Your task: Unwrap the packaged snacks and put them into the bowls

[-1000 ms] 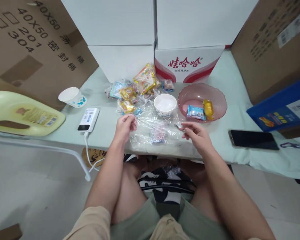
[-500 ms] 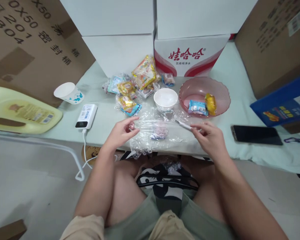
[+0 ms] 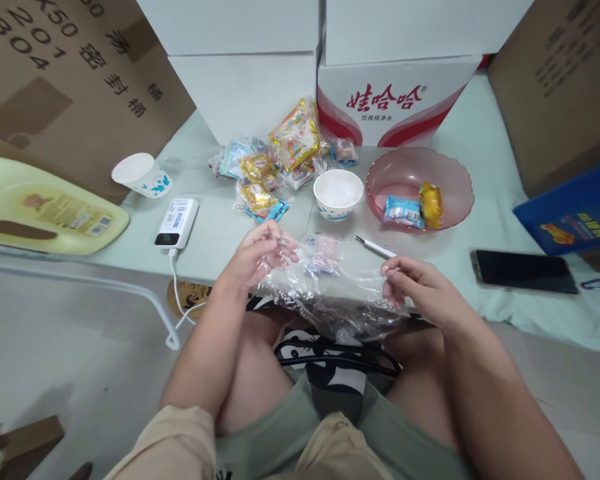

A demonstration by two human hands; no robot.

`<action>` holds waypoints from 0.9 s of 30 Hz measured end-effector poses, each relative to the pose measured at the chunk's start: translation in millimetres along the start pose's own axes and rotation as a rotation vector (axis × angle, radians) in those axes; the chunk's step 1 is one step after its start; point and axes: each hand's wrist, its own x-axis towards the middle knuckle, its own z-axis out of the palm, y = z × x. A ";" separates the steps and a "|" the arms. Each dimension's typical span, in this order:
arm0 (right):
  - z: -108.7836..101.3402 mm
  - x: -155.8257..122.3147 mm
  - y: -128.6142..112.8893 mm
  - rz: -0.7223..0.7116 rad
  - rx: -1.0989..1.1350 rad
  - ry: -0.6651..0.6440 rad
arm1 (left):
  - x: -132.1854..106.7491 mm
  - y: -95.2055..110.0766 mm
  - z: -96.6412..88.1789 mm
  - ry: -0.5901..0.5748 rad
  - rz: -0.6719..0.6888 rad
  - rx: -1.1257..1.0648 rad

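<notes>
A crinkled clear plastic film point(image 3: 345, 287), perhaps a bag, spans both my hands at the table's front edge. My left hand point(image 3: 263, 257) pinches its left side with bent fingers. My right hand point(image 3: 420, 287) has its fingers closed on the right side. Under or inside the film, a small pinkish packet point(image 3: 323, 252) shows through; I cannot tell which. A slim white pen-like tool point(image 3: 376, 247) with a dark tip lies just beyond my right fingers, its near end reaching them. Behind the film stands a white paper cup point(image 3: 338, 190).
Wrapped snacks point(image 3: 280, 157) are heaped at the back. A pink bowl point(image 3: 455, 177) holds a blue and a yellow packet. Left are a paper cup point(image 3: 143, 175), a power bank point(image 3: 177, 223) with cable, and a yellow jug point(image 3: 90, 213). A phone point(image 3: 524, 271) lies right; boxes point(image 3: 395, 100) line the back.
The film has been drawn up and toward me, off the spot before the cup. My right hand has shifted from the pen-like tool to the film; my left hand now grips the film too.
</notes>
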 end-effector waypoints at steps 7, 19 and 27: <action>-13.1 8.6 7.3 -0.120 -0.239 0.074 | 17.5 -21.9 -4.6 -0.012 -0.129 0.136; 51.9 17.9 2.8 -0.021 -0.382 -0.439 | 4.7 0.2 7.5 -0.363 -0.274 0.349; 70.4 26.5 7.7 -0.035 -0.062 -0.492 | -0.3 4.2 4.7 -0.526 -0.274 0.335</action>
